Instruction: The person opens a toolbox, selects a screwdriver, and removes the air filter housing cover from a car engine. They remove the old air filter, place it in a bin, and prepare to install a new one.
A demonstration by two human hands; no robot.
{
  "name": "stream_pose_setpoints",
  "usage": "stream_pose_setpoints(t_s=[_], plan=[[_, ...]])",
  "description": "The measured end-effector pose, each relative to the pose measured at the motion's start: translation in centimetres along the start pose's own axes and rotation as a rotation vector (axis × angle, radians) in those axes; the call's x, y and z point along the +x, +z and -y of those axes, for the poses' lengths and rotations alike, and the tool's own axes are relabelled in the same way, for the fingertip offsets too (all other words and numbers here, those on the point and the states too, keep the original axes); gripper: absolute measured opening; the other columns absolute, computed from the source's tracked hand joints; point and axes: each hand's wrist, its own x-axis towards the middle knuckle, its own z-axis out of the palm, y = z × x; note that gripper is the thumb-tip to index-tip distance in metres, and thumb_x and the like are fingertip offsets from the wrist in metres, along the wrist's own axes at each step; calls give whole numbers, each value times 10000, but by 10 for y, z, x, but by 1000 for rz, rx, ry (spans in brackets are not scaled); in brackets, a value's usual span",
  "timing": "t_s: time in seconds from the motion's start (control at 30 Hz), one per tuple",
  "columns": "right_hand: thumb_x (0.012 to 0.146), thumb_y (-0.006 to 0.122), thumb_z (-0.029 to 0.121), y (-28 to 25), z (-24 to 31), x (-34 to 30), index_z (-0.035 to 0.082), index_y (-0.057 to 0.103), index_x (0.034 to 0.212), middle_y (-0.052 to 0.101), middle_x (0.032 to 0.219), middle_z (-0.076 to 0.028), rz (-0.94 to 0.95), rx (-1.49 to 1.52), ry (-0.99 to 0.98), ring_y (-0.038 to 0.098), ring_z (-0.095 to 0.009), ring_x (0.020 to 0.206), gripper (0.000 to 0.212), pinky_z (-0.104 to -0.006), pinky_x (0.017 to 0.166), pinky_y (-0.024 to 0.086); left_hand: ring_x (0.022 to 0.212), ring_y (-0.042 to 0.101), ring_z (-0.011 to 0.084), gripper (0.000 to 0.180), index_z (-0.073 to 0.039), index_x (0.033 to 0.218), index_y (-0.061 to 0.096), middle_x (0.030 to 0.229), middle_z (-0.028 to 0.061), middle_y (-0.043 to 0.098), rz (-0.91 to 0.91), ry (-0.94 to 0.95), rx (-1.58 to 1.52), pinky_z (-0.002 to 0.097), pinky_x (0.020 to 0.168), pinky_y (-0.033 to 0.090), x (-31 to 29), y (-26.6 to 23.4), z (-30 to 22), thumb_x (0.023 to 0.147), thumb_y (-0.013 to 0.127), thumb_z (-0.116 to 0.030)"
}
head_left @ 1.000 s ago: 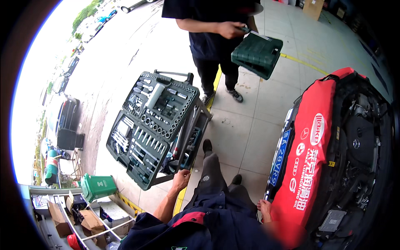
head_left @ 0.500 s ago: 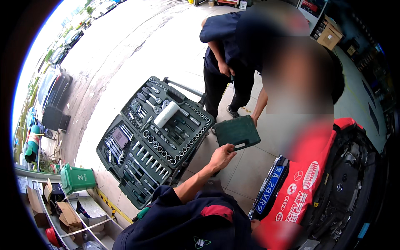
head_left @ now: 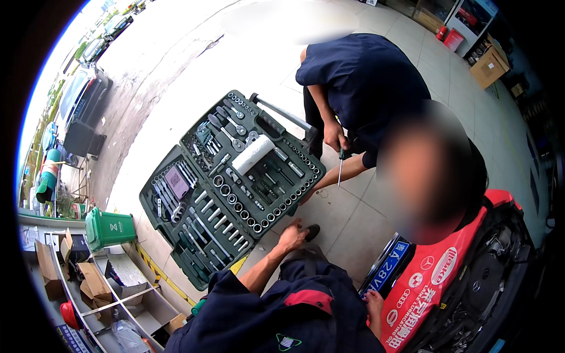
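My left hand (head_left: 292, 236) is held just off the near right edge of the open tool case (head_left: 263, 234). Its fingers are loosely bent and apart, with nothing seen in them. My right hand (head_left: 375, 301) is low by the red fender cover (head_left: 406, 317), beside the car's blue number plate (head_left: 385, 269); its small fingers look loosely apart and hold nothing visible. Sockets, ratchets and spanners fill the dark green case, and a white roll (head_left: 253, 155) lies across them. A co-worker's hand (head_left: 335, 136) grips a screwdriver (head_left: 340, 167); their other hand is hidden by the case.
The case rests on a cart with a metal handle (head_left: 285, 115). At right is a car with its engine bay (head_left: 474, 294) exposed. To the left stand a green bin (head_left: 110, 229) and a divided shelf (head_left: 120, 310) with cartons. The co-worker (head_left: 365, 82) leans in opposite me.
My left hand has let go of the small dark green case and drawn back toward me. That case is out of sight; the co-worker has bent lower, one arm reaching behind the tool case.
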Motion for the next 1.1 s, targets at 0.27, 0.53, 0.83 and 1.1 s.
stream_pose_setpoints(t_s=[0.27, 0.53, 0.83, 1.1], plan=[[947, 666, 116, -45, -38, 7, -40, 714, 1153, 753, 1005, -103, -4, -55, -69, 723, -192, 932, 263, -317, 844, 559, 1007, 695, 225, 571, -14, 1469, 514, 1263, 148, 692, -28, -61, -459, 362, 816, 577, -21, 7, -46, 1032, 668, -349], [1028, 610, 155, -56, -90, -17, -10, 709, 1183, 754, 984, -84, 46, -51, -33, 688, -161, 851, 247, -286, 730, 529, 1022, 693, 221, 511, -63, 1440, 544, 1266, 96, 673, 132, 53, -846, 364, 858, 586, -33, 26, -94, 1083, 558, -429], [1031, 623, 176, -62, -134, -43, -10, 706, 1184, 752, 1014, -82, -16, 47, -103, 725, -194, 853, 254, -305, 739, 588, 1322, 551, 361, 756, -56, 1449, 517, 1432, 148, 566, -370, 1141, 207, 465, 1108, 462, -110, 36, -281, 798, 883, -174], [1040, 635, 198, -38, -94, -135, 1, 695, 1152, 745, 969, -65, -415, 362, -226, 711, -131, 815, 235, -279, 721, 572, 1045, 672, 356, 254, -43, 1158, 666, 1036, 143, 714, -19, 1764, 533, 508, 1055, 468, -96, 137, -431, 963, 706, -201]])
